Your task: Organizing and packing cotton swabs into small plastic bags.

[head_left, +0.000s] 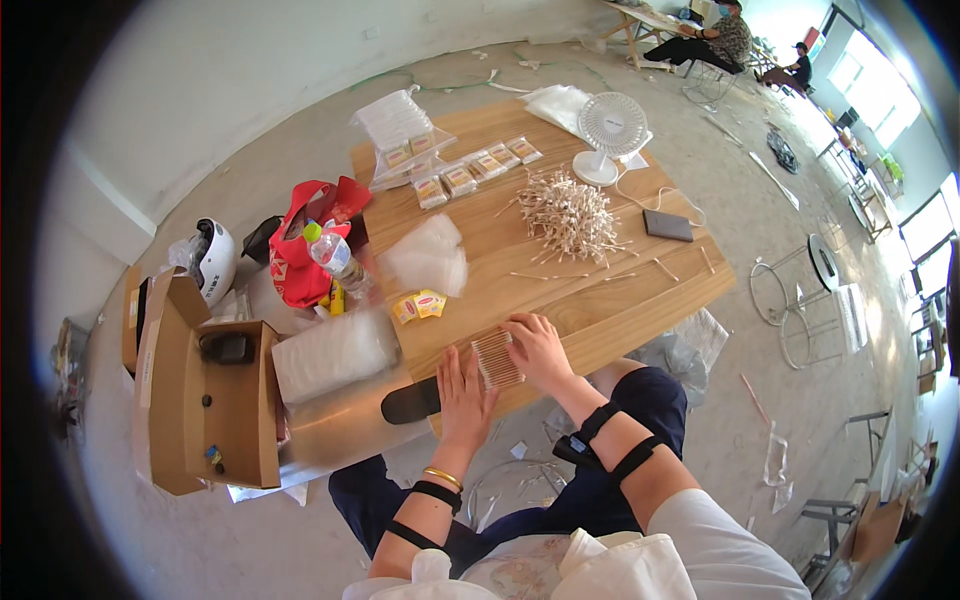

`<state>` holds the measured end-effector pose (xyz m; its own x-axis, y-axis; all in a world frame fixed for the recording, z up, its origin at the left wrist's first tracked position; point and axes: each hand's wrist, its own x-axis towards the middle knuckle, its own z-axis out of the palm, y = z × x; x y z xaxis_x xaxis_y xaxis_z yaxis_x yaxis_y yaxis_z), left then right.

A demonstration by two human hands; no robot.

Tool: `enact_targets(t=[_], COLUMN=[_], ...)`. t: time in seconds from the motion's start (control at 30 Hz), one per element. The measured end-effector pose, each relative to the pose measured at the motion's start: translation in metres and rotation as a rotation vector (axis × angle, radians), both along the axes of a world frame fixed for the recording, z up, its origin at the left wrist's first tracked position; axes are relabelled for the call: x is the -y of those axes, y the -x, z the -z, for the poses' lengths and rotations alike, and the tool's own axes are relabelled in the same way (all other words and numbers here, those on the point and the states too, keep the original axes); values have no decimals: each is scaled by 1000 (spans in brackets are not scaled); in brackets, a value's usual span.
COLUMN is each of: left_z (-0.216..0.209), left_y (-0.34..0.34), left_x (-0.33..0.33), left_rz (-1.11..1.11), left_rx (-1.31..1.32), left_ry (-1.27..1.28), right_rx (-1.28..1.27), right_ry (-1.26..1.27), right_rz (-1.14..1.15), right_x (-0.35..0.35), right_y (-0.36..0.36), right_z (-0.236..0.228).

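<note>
Cotton swabs [497,358] lie in a neat row between both hands at the bench [600,310] edge; left hand [465,395] rests flat and released beside them, right hand [538,350] presses them, hiding some. Beyond: yellow packets [420,305], loose swab pile [570,215], fan [610,135].

1. Left hand [463,392] was bare; gold bangle at the wrist, two black straps further up the forearm, toward 7 o'clock.
2. Right hand [537,350] was bare; black straps with a small black device on the forearm, toward 5 o'clock.
3. White short sleeves, dark navy trousers.
</note>
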<state>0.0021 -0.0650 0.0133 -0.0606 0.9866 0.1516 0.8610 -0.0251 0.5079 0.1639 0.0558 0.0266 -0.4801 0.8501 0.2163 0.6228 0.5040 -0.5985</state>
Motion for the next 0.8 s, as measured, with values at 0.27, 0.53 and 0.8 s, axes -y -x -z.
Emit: enact_targets(t=[0.27,0.53,0.8], left_z=[1,4,8], left_y=[-11,-17,-16], left_x=[-4,-10,-10], left_rz=[4,-16,-25], left_rx=[-188,-359,-365], left_ry=[94,156,140], right_rx=[-119,-115,-116], right_ry=[70,107,66], right_rz=[90,43,33], right_x=[-20,-16,-14], right_y=[17,15,15], right_z=[12,12,11])
